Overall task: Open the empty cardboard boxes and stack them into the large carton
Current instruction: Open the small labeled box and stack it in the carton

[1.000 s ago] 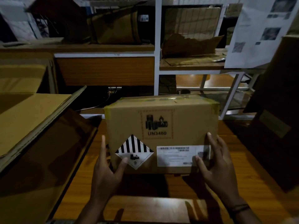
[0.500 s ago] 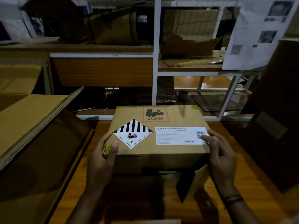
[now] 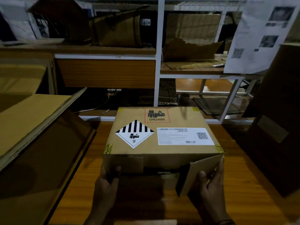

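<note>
A brown cardboard box (image 3: 164, 137) with a striped class 9 diamond label, a UN3480 mark and a white shipping label lies on the wooden table (image 3: 243, 192), labelled face up. Its near end is open, with flaps hanging loose. My left hand (image 3: 107, 181) grips the small left flap at the near end. My right hand (image 3: 209, 181) holds the right flap (image 3: 201, 172), which is swung outward toward me. A large open carton (image 3: 40, 143) stands at the left, its flap leaning toward the box.
White-framed shelves (image 3: 158, 62) with torn cardboard and folded boxes rise behind the table. A dark cardboard panel (image 3: 279, 119) stands at the right. A printed sheet (image 3: 259, 34) hangs at upper right. Cables lie behind the box.
The box was tipped from standing on its side to lying flat with the labels facing up. Both hands moved from its sides to the near end and took hold of the flaps.
</note>
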A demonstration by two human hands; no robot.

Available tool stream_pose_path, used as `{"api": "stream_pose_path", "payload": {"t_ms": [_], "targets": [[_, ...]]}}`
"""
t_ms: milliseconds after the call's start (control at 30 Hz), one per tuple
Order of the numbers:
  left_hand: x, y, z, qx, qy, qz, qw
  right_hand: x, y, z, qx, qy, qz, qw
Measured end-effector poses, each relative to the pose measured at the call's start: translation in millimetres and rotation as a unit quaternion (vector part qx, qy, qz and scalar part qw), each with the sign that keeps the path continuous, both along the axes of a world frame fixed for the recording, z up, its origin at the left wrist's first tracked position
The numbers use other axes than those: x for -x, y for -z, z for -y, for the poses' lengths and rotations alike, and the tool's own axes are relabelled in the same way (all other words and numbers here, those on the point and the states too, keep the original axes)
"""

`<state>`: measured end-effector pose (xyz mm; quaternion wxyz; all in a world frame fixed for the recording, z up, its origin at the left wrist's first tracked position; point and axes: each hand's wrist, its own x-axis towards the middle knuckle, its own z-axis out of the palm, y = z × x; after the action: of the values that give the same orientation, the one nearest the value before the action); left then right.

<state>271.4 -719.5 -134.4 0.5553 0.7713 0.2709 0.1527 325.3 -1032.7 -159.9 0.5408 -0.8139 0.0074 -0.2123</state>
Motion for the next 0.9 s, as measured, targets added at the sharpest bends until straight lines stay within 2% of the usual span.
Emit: {"api": "stream_pose_path", "payload": {"t_ms": [100,200,367,533,700,800,900], "targets": [[3.0,1.0,1.5,-0.038,0.0,-0.031,0.999,4.3,7.8,1.9,0.0,-0.015,-0.047,0.999],[7.0,-17.2,9.2,-0.039,0.026,0.023,0.999,4.0,-2.4,0.6,0.009,0.002,-0.065,0.998],[13.3,-65.7,16.8,-0.056,0.048,0.068,0.995,-2.5,-51.1,-0.7,0.106,0.046,-0.018,0.993],[9.2,-102.5,4.3,-0.156,0.014,0.098,0.983,-8.0,-103.9,-7.2,0.197,0.062,0.029,0.978],[-6.7,-123.8,-9.1,-0.272,0.031,-0.025,0.961,-14.9,-137.7,-13.1,0.298,0.047,-0.031,0.953],[-25.2,-127.3,-5.8,-0.314,0.041,-0.058,0.947,-19.2,-142.2,-29.0,0.338,0.058,-0.057,0.937],[-43.3,-128.5,-5.1,-0.42,0.066,-0.093,0.9,-31.3,-143.2,-39.3,0.358,0.067,-0.069,0.929]]}}
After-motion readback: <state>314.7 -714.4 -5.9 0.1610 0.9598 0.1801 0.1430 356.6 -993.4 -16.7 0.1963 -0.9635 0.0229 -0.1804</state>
